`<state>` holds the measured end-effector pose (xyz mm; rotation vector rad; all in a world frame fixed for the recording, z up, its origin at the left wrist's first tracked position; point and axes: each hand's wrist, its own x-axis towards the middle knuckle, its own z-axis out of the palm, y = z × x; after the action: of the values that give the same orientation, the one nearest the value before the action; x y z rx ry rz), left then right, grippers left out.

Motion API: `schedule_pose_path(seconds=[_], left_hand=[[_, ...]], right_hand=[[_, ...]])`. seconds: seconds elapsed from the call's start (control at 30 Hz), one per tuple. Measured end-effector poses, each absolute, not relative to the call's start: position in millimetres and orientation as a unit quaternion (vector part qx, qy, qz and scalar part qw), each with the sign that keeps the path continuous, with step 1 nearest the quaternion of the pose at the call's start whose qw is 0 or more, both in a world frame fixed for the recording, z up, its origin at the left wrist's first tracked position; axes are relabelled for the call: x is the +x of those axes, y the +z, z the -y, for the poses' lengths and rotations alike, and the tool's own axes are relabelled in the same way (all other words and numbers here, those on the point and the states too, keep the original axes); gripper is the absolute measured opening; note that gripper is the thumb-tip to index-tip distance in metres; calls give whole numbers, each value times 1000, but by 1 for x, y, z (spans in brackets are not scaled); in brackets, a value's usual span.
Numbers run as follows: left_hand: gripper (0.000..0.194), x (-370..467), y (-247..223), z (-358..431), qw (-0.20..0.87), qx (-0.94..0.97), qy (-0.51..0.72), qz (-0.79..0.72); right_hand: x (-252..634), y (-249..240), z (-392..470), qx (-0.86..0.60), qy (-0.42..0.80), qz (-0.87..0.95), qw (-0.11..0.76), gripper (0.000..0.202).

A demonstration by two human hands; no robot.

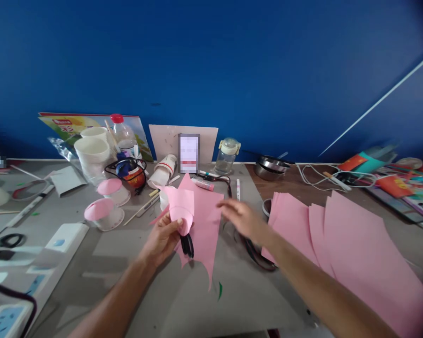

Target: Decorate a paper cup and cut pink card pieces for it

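Observation:
My left hand [166, 237] pinches a small piece of pink paper [183, 199] with a thin curved line drawn across it. Black looped handles [187, 246], like those of scissors, show just below the piece; I cannot tell whether the hand touches them. Underneath, a larger pink sheet [206, 225] with scalloped cuts along its near edge lies on the table. My right hand [245, 218] holds nothing, its fingers stretched toward the right edge of that sheet. Behind the sheet are a glue stick [202, 184] and a white marker [238, 189].
Stacked pink sheets [352, 234] lie at the right. Two paper cups with pink tops [104, 213] stand left, before stacked white cups [93, 157]. A phone [189, 152] leans at the back beside a glass jar [227, 157]. Power strips [58, 253] occupy the near left.

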<state>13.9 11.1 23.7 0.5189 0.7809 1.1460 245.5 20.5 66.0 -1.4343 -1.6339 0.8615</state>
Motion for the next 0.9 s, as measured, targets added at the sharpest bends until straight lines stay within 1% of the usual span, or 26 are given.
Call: schedule_pose_path(seconds=[0.03,0.07,0.1,0.17,0.23,0.37,0.47,0.53,0.7,0.83,0.9], left_hand=[[24,14,23,-11,737,237,524,-354],[23,14,23,-11,736,238,526,-353],[22,14,22,-11,735,239,527,-352],[20,15,22,-10,735,240,526,-353],[20,16,22,-10,735,237,526,-355],[19,19,23,-9,729,234,534,-359],[15,20,22,-8,729,247,522,-367],[17,19,22,-8,730,246,520,-369],[22,15,25,-11,733,241,523,-361],[24,16,24,-13,717,240,528,-388],[23,18,20,-12,712,257,515,-402]], right_hand=[[223,51,-12,-536,399,643,373,22],[204,39,-6,-494,525,596,354,24],[190,30,0,-468,615,533,345,26],[173,20,8,-432,702,456,336,26],[168,19,12,-403,759,402,316,29],[165,23,16,-416,769,375,308,31],[161,24,16,-424,755,383,322,47],[160,24,16,-418,751,378,343,56],[181,26,9,-404,746,353,394,48],[205,31,1,-367,726,363,455,54],[209,33,-4,-359,702,383,481,54]])
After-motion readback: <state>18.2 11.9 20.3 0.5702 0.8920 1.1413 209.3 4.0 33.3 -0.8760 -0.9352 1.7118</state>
